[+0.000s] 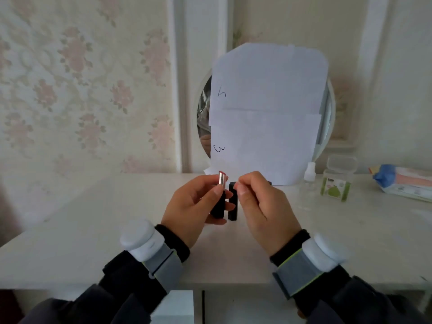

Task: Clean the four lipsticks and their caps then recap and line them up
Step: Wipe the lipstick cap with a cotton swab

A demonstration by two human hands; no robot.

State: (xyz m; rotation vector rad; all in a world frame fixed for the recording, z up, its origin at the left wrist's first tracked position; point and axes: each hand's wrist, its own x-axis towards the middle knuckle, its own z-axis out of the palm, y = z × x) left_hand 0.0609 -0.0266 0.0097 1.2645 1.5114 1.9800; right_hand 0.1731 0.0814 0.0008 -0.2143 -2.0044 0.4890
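My left hand [194, 204] is shut on an uncapped lipstick [222, 181] and holds it upright above the white table [93, 230]. The lipstick has a black base, a silver tube and a red tip. Right beside it stands a black square cap [233, 204], also upright, with the thumb and forefinger of my right hand [264, 206] pinched on its top end. Its lower end is close to the table; contact cannot be told. A small dark piece [270, 182] peeks out behind my right hand, mostly hidden.
A round mirror [203, 113] covered with white paper [266, 108] leans at the back. To its right stand a small clear spray bottle [309, 173], a clear box with a green label [337, 183] and a pack of wipes [404, 181]. The table's front edge runs under my wrists.
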